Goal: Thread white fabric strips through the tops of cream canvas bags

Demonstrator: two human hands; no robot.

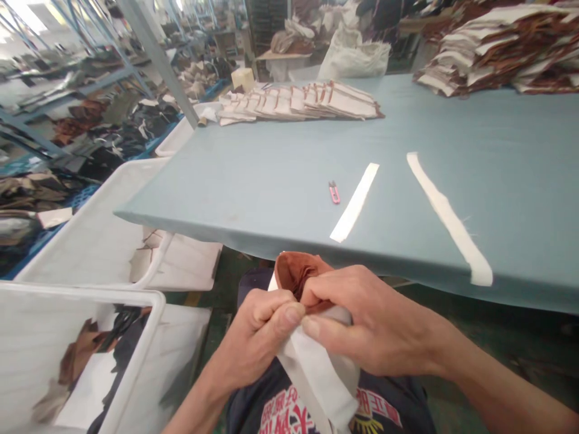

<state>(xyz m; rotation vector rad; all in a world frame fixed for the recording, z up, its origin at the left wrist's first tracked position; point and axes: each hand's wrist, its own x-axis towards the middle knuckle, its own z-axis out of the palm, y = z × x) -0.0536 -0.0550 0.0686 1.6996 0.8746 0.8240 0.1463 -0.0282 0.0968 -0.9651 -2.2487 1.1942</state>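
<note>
Both my hands work a fabric piece (316,374) in front of my chest, below the table's front edge. It is white outside with a rust-brown lining (296,271) showing at its top. My left hand (260,337) is closed, pinching the white edge between thumb and fingers. My right hand (375,325) is closed too, gripping the same piece from the right, its thumb pressed next to the left thumb. The white part hangs down over my dark printed shirt.
A light blue table (271,181) carries small red snips (334,191), two white strips (355,202) (447,217), a fanned row of finished pieces (298,102) and a tall stack (506,48) at the far right. White bins (90,241) stand on my left.
</note>
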